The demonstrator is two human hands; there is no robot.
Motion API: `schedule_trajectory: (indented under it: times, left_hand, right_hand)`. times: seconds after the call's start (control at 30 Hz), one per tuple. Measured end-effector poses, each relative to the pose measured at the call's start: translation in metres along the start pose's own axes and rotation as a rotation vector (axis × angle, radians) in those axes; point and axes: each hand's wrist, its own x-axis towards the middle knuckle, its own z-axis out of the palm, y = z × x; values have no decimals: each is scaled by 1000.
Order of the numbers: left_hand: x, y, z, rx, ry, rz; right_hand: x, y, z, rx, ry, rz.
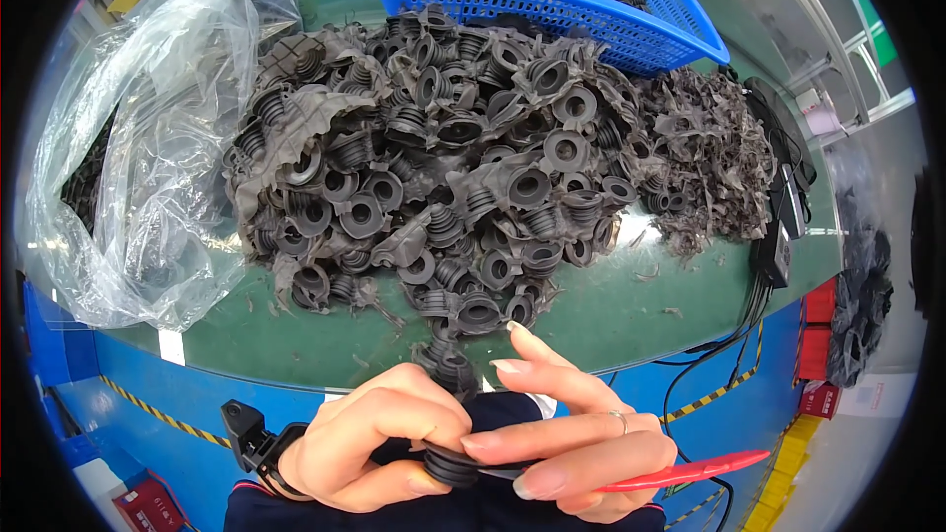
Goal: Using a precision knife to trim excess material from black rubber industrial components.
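In the head view, the rubber piece [450, 466] is at the bottom middle of the frame. It is black, small and round, with ridges. The left hand [374, 433] pinches it between thumb and fingers. The right hand [581, 424] grips a red tool [690, 471], with its fingertips close by the piece. (The fingers hide part of the tool, so I can't tell if its tip touches the rubber.)

The piece looks light, soft and bendy, and probably won't break if it drops. The ridged side looks like a good place to hold, as the bumps should stop slipping.

A big pile of rubber pieces [567, 151] fills the middle of the green table [631, 315], and some hang over the near edge, right by the fingers and in their way. Scraps [709, 158] sit at the right, a clear bag [168, 138] at the left, and a blue basket [591, 28] at the top.
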Motion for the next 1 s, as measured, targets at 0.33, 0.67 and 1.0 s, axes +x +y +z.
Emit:
schedule_trajectory:
  times: [0.33, 0.67, 1.0]
  left_hand:
    - [-1, -1, -1, -16, 4, -18]
    - [1, -3, -1, 67, -30, 123]
    - [1, -1, 2, -39, 19, 45]
  right_hand:
    - [0, -1, 1, -6, 12, 60]
    - [-2, 4, 13, -873, 304, -22]
    - [-11, 2, 4, -238, 704, 492]
